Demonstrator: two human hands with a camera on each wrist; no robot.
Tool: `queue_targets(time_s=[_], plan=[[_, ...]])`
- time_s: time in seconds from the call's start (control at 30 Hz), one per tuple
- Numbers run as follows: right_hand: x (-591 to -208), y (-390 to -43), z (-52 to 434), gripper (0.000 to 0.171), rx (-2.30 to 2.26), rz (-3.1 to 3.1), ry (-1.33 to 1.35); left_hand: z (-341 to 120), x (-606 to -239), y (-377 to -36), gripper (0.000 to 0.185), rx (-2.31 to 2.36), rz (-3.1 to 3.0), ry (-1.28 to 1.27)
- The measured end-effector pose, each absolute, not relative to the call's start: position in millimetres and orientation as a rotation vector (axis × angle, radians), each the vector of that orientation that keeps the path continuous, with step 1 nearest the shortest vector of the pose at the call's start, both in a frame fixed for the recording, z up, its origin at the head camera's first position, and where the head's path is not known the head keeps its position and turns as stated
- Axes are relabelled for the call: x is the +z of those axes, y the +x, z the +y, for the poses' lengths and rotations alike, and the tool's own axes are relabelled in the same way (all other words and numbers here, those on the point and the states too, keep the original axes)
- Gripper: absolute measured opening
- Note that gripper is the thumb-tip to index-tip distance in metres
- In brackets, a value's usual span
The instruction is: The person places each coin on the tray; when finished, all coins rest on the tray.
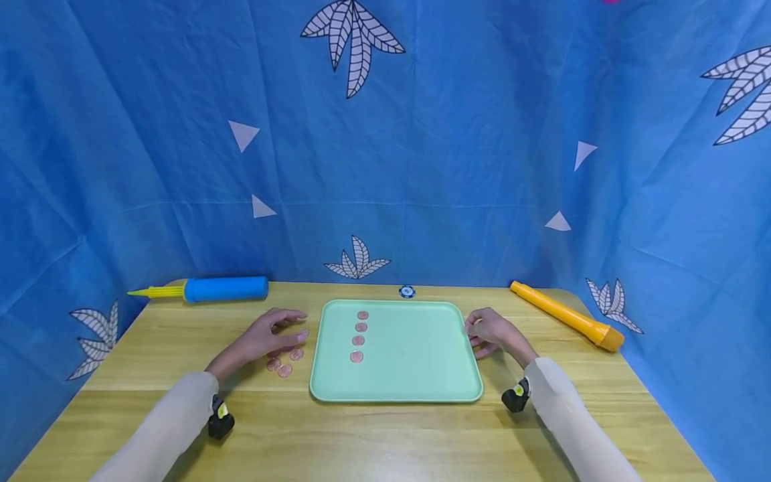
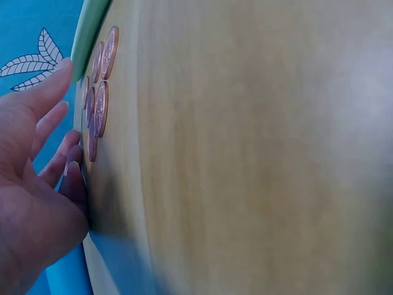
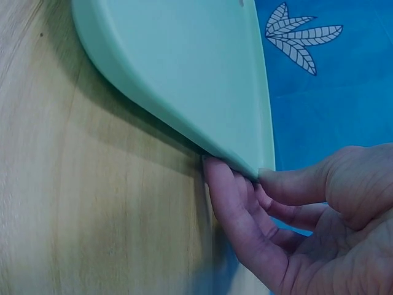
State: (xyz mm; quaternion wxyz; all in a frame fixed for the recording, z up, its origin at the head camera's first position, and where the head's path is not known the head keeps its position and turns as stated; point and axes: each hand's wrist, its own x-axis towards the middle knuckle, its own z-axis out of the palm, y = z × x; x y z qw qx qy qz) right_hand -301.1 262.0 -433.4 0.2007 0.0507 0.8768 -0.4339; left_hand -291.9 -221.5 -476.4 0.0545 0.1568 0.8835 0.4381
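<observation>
A mint-green tray (image 1: pixel 415 351) lies on the wooden table, with several copper-coloured coins (image 1: pixel 358 341) in a column on its left part. At the tray's right rim, my right hand (image 1: pixel 490 329) pinches the edge; in the right wrist view the thumb is at the top of the rim and the fingers come from below. Left of the tray, my left hand (image 1: pixel 268 335) hovers with loosely bent, spread fingers over a group of similar coins (image 1: pixel 285 370). No coin shows between those fingers in the left wrist view, where the loose coins (image 2: pixel 102 110) lie beyond the fingertips.
Behind the tray lies a blue and white poker chip (image 1: pixel 407 291). A blue hand pump (image 1: pixel 225 288) with a yellow nozzle is at the back left. On the back right sits an orange toy microphone (image 1: pixel 566 314). A patterned blue cloth (image 1: pixel 409 167) hangs around the table's back and sides.
</observation>
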Motion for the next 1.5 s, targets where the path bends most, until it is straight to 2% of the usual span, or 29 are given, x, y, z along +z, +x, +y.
queue_targets(time_s=[0.23, 0.5, 1.07, 1.23, 1.5], plan=[[-432, -300, 263, 0.011, -1.204, 2.451, 0.116, -218, -475, -294, 0.037, 1.323, 2.715, 0.422], [-433, -297, 264, 0.009, -1.249, 2.439, 0.129, -211, -475, -293, 0.035, 1.383, 2.693, 0.253], [-434, -297, 263, 0.011, -1.261, 2.431, 0.093, -214, -473, -291, 0.017, 1.426, 2.783, 0.294], [-434, -297, 264, 0.01, -1.263, 2.428, 0.103, -222, -473, -292, 0.017, 1.5, 2.775, 0.286], [-432, -295, 263, 0.012, -1.267, 2.424, 0.104, -224, -469, -294, 0.029, 1.525, 2.689, 0.155]])
